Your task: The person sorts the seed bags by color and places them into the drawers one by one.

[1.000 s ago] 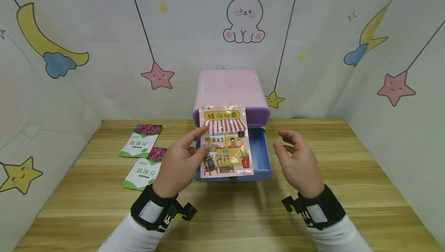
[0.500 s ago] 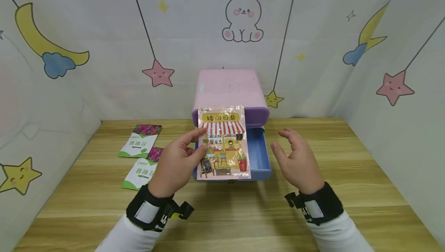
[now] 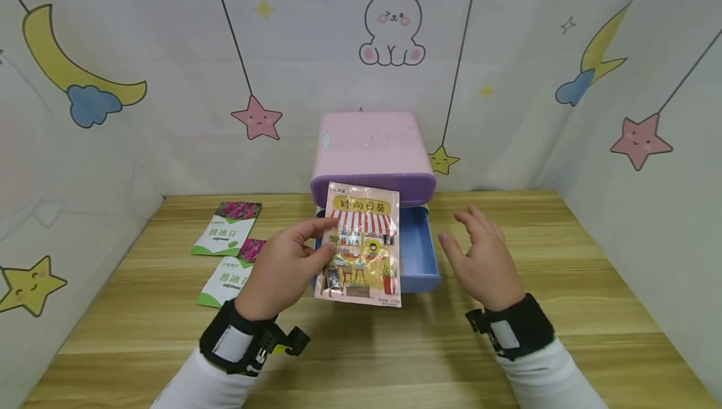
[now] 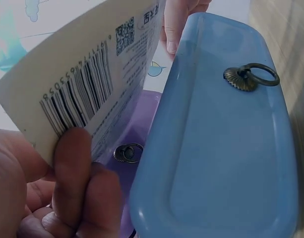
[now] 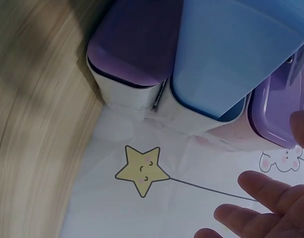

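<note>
My left hand (image 3: 282, 271) pinches a pink seed packet (image 3: 361, 252) by its left edge, between thumb and fingers. The packet's striped-awning shop picture faces up, and its barcoded back shows in the left wrist view. It overlaps the pulled-out blue drawer (image 3: 420, 249), covering the drawer's left part. That drawer belongs to a small cabinet (image 3: 369, 143) with a pink top; its blue front (image 4: 226, 148) carries a brass ring pull (image 4: 258, 74). To the drawer's right, my right hand (image 3: 487, 265) hovers with fingers loosely bent and apart, holding nothing.
Two white and green seed packets, an upper one (image 3: 225, 228) and a lower one (image 3: 225, 279), lie on the wooden table (image 3: 564, 309) at left. Purple drawer fronts (image 5: 132, 47) sit below and above the blue drawer. A printed cloth (image 3: 259, 52) hangs behind.
My left hand has drawn the pink packet a little toward me, so its bottom edge now hangs past the drawer front and it tilts slightly. My right hand's fingers have spread a little.
</note>
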Tool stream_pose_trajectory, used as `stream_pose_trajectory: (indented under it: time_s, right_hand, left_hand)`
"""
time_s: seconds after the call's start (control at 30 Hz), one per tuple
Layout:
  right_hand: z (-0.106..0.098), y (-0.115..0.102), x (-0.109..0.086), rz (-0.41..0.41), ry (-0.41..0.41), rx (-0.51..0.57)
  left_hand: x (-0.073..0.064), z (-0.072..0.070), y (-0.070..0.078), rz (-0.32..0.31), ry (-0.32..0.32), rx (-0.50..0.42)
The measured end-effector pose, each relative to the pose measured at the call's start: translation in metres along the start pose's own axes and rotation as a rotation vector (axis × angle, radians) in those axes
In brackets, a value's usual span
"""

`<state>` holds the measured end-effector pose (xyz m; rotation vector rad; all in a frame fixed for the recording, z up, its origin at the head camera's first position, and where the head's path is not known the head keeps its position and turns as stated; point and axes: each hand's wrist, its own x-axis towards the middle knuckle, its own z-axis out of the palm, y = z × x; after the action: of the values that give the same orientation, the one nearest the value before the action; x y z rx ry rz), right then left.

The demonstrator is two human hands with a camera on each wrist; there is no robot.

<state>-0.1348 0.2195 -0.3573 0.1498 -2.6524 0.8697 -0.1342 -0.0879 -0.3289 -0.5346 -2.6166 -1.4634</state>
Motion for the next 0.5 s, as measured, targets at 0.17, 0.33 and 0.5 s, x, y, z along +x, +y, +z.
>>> stream_pose_trajectory:
  time_s: [0.17,0.33,0.5]
  right_hand:
    - [0.0012,0.0021,0.0005,-0.001,0.002,-0.036]
    - [0.0025,0.0047,0.0011,-0.011,-0.001,-0.073]
    - [0.003,0.0056,0.0014,-0.006,-0.02,-0.097]
  left_hand:
    - [-0.0005,-0.0015,0.0012,-0.006,-0.036,0.025]
    - [-0.0007,-0.0031,0.0019,-0.01,-0.075,0.041]
    - [-0.0015,-0.004,0.0014,-0.03,-0.114,0.063]
